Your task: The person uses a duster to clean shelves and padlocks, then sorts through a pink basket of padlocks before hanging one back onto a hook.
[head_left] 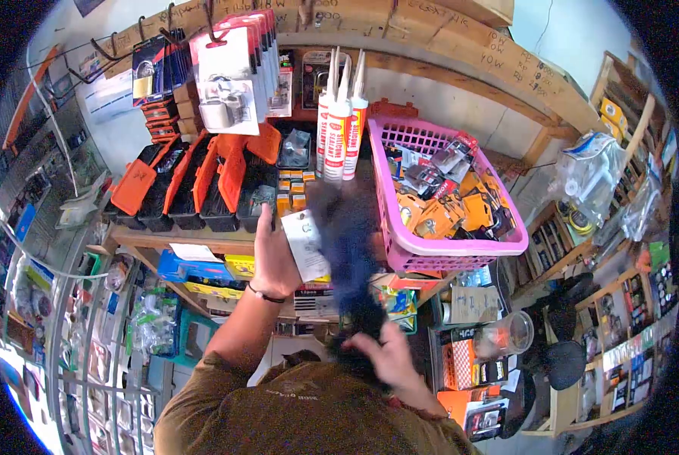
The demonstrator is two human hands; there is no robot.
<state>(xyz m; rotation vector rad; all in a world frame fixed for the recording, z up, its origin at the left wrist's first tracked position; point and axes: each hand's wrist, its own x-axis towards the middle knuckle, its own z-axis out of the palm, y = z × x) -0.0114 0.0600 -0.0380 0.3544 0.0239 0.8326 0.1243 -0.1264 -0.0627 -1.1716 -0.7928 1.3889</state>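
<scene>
My left hand (275, 262), palm toward me and thumb stretched up, is at a small white card (305, 246); its other fingers are mostly hidden behind the card, which appears to rest in the hand. Closed around the lower end of a long dark blue and black thing (348, 258) is my right hand (392, 356). Motion smears this thing, so its kind cannot be made out. It stands up in front of me, right beside the card, and overlaps the card's edge in view.
Silicone sealant tubes (341, 129) stand behind the dark thing. A pink basket (445, 246) of packaged goods sits to the right. Orange-and-black bins (195, 178) fill the left of the wooden shelf (195, 241). Blister packs (229, 83) hang from hooks above.
</scene>
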